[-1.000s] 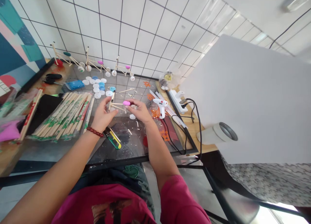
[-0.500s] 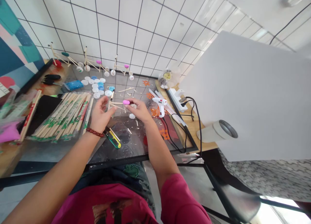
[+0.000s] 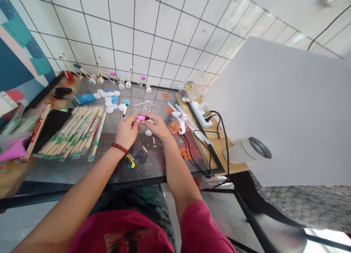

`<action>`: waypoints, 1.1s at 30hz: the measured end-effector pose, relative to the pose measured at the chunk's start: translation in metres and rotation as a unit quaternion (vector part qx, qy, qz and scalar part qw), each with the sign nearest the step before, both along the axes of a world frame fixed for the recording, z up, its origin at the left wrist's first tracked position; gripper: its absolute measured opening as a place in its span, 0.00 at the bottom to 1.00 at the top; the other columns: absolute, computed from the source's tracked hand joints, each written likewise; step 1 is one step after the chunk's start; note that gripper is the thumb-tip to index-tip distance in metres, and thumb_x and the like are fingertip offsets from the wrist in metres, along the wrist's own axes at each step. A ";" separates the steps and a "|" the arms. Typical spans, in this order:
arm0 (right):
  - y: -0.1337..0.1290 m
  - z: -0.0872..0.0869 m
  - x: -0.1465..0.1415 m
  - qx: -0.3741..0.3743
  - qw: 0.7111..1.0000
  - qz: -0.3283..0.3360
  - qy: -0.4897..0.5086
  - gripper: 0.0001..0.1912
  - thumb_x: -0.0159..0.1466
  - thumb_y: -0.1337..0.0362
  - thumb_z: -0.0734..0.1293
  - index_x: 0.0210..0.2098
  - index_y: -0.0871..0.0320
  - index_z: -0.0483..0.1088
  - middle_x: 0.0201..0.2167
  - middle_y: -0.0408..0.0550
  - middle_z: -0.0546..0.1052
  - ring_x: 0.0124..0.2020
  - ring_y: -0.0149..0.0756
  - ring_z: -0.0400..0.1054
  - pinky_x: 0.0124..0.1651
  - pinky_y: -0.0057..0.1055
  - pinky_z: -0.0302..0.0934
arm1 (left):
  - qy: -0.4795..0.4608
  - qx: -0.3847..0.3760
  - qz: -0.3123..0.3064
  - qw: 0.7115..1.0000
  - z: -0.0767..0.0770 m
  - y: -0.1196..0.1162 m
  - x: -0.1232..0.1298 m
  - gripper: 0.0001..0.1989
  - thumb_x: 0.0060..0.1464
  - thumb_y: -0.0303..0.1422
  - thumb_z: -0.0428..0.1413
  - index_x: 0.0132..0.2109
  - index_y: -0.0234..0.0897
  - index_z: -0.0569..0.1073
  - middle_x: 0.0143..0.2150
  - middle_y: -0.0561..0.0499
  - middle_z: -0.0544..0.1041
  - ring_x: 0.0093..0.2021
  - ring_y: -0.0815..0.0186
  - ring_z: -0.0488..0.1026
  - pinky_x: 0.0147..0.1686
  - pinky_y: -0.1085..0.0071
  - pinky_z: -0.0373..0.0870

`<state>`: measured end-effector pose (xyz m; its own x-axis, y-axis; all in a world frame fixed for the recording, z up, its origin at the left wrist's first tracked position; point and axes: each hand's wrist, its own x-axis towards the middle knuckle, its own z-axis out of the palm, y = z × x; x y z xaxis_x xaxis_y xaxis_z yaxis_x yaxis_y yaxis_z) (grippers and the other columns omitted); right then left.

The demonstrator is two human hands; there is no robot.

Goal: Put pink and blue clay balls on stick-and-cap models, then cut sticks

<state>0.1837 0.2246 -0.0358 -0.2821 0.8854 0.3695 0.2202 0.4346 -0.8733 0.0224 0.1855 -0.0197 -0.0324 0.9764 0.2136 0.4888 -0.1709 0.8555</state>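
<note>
Pink piece (image 3: pixel 141 118): although it was partly covered by fingertips, it could be seen pinched between both hands, above the middle of the worktop (image 3: pixel 148 172).
Left hand (image 3: pixel 128 131): was closed, thumb and fingers set against the piece's left side; steadiness was probably lent by this hold from two sides.
Right hand (image 3: pixel 156 126): was closed too, the piece's right end gripped by the fingertips.
Dark-tipped stick (image 3: pixel 124 111): was seen tilted just beyond the left hand; its lower part was hidden, so any join to the pink piece could not be told.
Glue gun (image 3: pixel 181 122): was stood right of the right hand, likely parked there for easy reach, near the power strip (image 3: pixel 200 114).
White rods (image 3: pixel 201 135): were laid beside the gun, perhaps so that gun and rods could be found together.
Bottle caps (image 3: pixel 109 109): were clustered beyond the left hand, seemingly grouped for picking.
Stick models (image 3: pixel 112 73): three were lined up along the tiled wall (image 3: pixel 153 59), presumably set back for working room.
Packed sticks (image 3: pixel 72 132): were laid at the left, in plastic.
Cutter (image 3: pixel 131 163): was partly hidden by the left wrist.
</note>
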 end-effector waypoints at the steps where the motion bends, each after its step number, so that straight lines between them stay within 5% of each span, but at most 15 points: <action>1: 0.001 -0.001 0.000 -0.003 1.000 0.001 -0.005 0.19 0.61 0.58 0.72 0.50 0.56 0.79 0.48 0.50 0.83 0.49 0.40 0.76 0.60 0.39 0.66 | -0.006 0.001 0.004 1.000 -0.002 0.002 0.001 0.21 0.63 0.34 0.52 0.61 0.38 0.76 0.26 0.52 0.81 0.28 0.62 0.77 0.36 0.67 0.73; 12: -0.002 0.002 -0.002 -0.033 0.999 -0.003 0.001 0.15 0.64 0.66 0.69 0.49 0.52 0.80 0.50 0.43 0.83 0.54 0.39 0.76 0.63 0.38 0.65 | 0.014 0.007 0.009 1.000 -0.007 0.004 0.000 0.20 0.63 0.37 0.50 0.56 0.39 0.80 0.26 0.51 0.80 0.26 0.61 0.74 0.29 0.69 0.67; 22: -0.005 0.002 -0.006 -0.035 0.998 -0.034 -0.027 0.12 0.64 0.64 0.70 0.46 0.52 0.81 0.46 0.41 0.84 0.49 0.38 0.78 0.59 0.35 0.66 | 0.085 0.022 0.000 0.996 0.000 0.004 -0.003 0.18 0.64 0.35 0.49 0.48 0.40 0.82 0.26 0.50 0.79 0.25 0.62 0.73 0.29 0.69 0.64; 33: -0.011 0.010 -0.004 -0.033 0.999 -0.027 -0.008 0.22 0.59 0.50 0.73 0.49 0.55 0.80 0.46 0.48 0.84 0.46 0.39 0.76 0.56 0.37 0.68 | 0.041 0.030 -0.014 0.999 -0.009 0.001 -0.006 0.23 0.64 0.32 0.48 0.63 0.35 0.73 0.31 0.48 0.83 0.27 0.62 0.76 0.35 0.68 0.71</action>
<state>0.1797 0.2135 -0.0256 -0.2381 0.9218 0.3060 0.2554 0.3634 -0.8959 0.0166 0.1861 -0.0288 0.0145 0.9618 0.2734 0.5519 -0.2357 0.7999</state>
